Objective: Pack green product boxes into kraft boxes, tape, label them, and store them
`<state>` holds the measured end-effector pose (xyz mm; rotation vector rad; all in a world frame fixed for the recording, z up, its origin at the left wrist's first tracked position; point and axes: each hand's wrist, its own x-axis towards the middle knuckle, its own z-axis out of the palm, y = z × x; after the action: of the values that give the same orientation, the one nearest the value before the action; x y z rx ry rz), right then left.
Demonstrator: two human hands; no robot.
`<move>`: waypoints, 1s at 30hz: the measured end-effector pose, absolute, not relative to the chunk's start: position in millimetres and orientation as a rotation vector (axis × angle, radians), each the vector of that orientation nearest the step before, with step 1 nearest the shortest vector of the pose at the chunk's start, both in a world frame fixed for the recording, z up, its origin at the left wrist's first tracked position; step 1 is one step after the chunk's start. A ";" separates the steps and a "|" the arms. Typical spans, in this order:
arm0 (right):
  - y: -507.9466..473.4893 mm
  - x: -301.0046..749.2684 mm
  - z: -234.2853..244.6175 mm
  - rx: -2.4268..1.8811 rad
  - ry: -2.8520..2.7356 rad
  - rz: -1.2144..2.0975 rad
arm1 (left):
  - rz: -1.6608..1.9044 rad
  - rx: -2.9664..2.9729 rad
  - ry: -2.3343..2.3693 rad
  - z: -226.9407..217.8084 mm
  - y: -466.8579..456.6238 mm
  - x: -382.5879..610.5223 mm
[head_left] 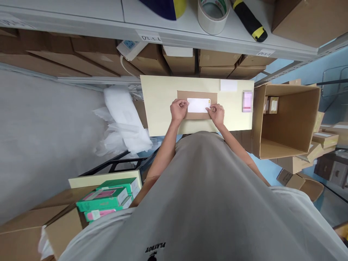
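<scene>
A white label lies over a flat brown cardboard box on the cream tabletop. Pinched at the label's left edge is my left hand, its fingertips closed together. At the opposite end, my right hand grips the lower right corner between thumb and finger. Whether the label is fully pressed down or partly lifted I cannot tell. A white paper slip lies behind my right hand, and a pink-screened, blurred item rests near the table's right edge.
A large open carton with small boxes inside stands right of the table. White wrapping roll leans at the left. Green boxes sit lower left. The shelf above holds a tape roll and a black-yellow cutter.
</scene>
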<state>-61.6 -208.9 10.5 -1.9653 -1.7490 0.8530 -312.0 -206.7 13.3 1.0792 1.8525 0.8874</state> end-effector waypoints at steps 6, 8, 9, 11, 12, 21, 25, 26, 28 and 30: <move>-210.7 -58.6 10.5 -1.940 -1.784 0.845 | 0.892 1.089 1.846 11.2 -207.1 -313.4; -213.6 -59.5 12.8 -1.924 -1.865 0.817 | 0.894 1.087 1.844 11.4 -207.1 -313.6; -215.5 -60.6 14.7 -1.911 -1.925 0.798 | 0.893 1.086 1.844 11.8 -207.1 -313.5; -219.9 -64.0 19.7 -1.863 -2.073 0.762 | 0.890 1.084 1.847 12.9 -207.1 -313.0; -222.2 -66.0 22.4 -1.824 -2.158 0.753 | 0.887 1.083 1.850 13.5 -207.0 -312.7; -239.0 -71.5 32.0 -1.497 -2.599 0.878 | 0.882 1.065 1.848 14.7 -206.2 -312.3; -242.2 -71.1 32.2 -1.548 -2.566 0.889 | 0.876 1.069 1.843 14.0 -205.2 -313.4; -242.9 -71.7 32.7 -1.495 -2.606 0.918 | 0.873 1.071 1.845 14.0 -204.8 -313.5; -243.8 -74.1 33.9 -1.370 -2.692 0.970 | 0.862 1.072 1.850 14.1 -203.9 -313.4; -243.5 -77.9 34.6 -1.388 -2.694 0.941 | 0.847 1.074 1.857 14.6 -203.1 -312.9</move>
<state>-77.9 -243.5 34.6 -1.3881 -2.6944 0.9412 -312.9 -203.1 14.6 1.0739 1.8574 0.8471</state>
